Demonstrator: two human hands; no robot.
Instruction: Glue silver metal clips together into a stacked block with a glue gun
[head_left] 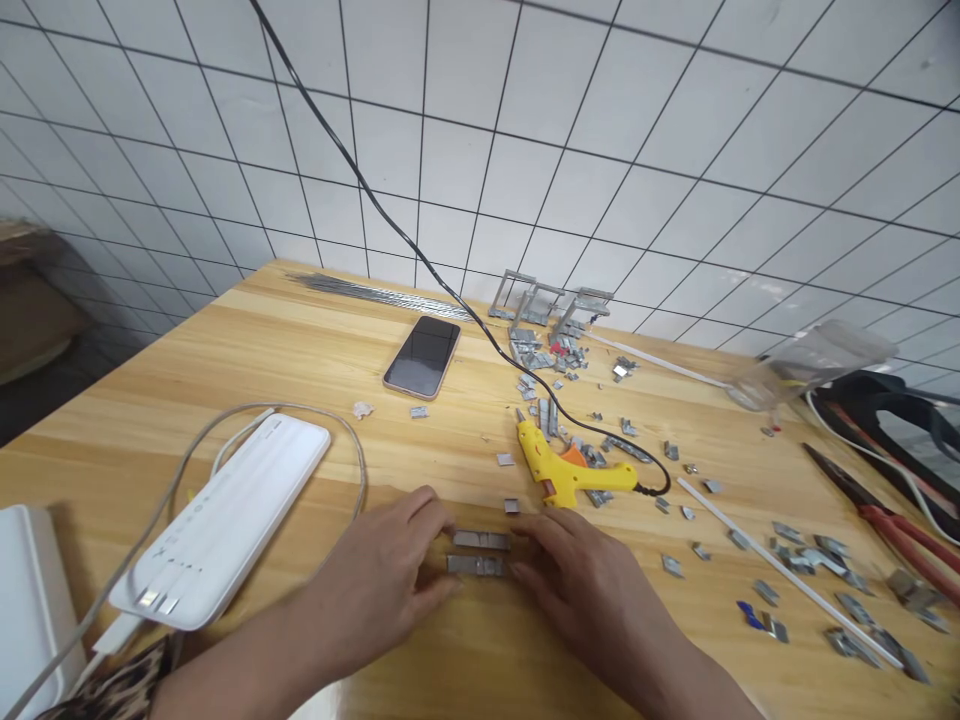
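Two flat grey metal strips (481, 540) lie one in front of the other on the wooden table, a narrow gap between them. My left hand (397, 560) is at their left ends, thumb and forefinger apart, the fingertips touching or very near the metal. On the opposite side my right hand (581, 570) has its thumb and forefinger spread at the right ends. Neither hand visibly grips a strip. Just beyond them lies a small square metal piece (511, 506). A yellow hot glue gun (559, 465) rests on its side beyond my right hand.
Several small metal frames (536, 295) stand near the tiled wall. Metal bits and a white stick (787, 570) are scattered rightward, near red-handled pliers (892, 520). A phone (422, 357), metal rods (382, 292) and a white power bank (232, 510) lie leftward. The black cord (390, 220) crosses overhead.
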